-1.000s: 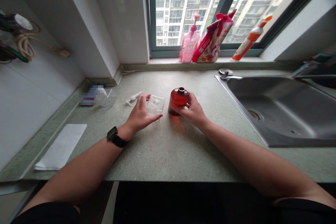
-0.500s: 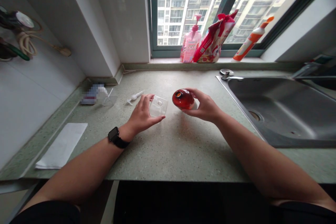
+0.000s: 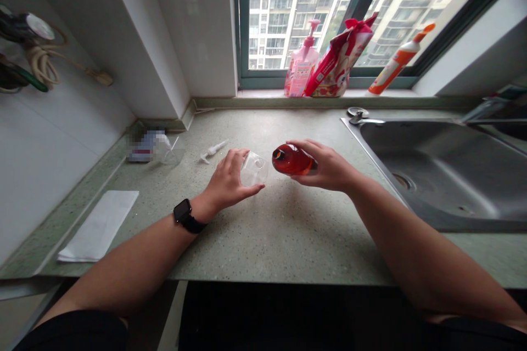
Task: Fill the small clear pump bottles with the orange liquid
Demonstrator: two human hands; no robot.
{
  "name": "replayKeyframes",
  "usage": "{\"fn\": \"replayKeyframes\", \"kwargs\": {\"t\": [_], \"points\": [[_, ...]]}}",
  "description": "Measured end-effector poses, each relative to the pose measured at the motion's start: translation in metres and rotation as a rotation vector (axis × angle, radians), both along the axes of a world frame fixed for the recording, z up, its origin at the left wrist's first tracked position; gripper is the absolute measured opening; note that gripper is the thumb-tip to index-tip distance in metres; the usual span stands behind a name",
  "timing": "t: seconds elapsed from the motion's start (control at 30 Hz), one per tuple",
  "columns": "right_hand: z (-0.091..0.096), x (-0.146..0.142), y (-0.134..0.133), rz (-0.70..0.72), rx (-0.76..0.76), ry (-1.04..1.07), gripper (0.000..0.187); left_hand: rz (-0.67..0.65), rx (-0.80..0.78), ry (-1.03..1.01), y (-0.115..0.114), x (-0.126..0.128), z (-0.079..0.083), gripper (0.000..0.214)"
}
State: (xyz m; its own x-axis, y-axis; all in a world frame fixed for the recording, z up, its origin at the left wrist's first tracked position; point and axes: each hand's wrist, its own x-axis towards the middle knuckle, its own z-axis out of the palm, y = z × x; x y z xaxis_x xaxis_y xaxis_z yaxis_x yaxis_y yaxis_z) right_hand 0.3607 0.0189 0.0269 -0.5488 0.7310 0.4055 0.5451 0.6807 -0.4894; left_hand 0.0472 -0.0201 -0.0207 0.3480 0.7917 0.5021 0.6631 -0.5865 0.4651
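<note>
My right hand [image 3: 325, 165] holds a translucent red bottle [image 3: 291, 159] on its side above the counter, with its open neck pointing left toward the other hand. My left hand [image 3: 225, 182] grips a clear square plastic cap [image 3: 256, 170] with a round centre, and the cap sits near the bottle's neck, apart from it. A white pump dispenser [image 3: 213, 151] lies on the speckled green counter [image 3: 284, 241], beyond my left hand and not touched by either hand.
A steel sink [image 3: 436, 175] lies to the right. On the window sill stand a pink pump bottle [image 3: 302, 67], a red-and-white pouch [image 3: 337, 60] and an orange-capped bottle [image 3: 397, 64]. A white paper sheet [image 3: 99, 227] and a blurred packet [image 3: 142, 147] lie at left.
My right hand has lifted the red bottle off the counter and turned it from upright to lying sideways, neck to the left. The clear cap has shifted slightly right in my left hand.
</note>
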Motion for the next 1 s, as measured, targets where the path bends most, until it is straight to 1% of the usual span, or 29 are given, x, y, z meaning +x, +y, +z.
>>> {"fn": "replayKeyframes", "kwargs": {"t": [0.23,0.47,1.0], "points": [[0.003,-0.001,-0.003,0.020,-0.009,-0.037,0.077,0.023,0.028,0.038,-0.002,0.001,0.004,0.089],[0.005,-0.004,-0.008,0.027,-0.030,-0.077,0.077,0.058,0.127,0.112,-0.004,-0.001,0.010,0.089],[0.002,-0.004,-0.009,0.014,-0.015,-0.119,0.082,0.049,0.129,0.132,-0.004,0.002,0.008,0.090]]}}
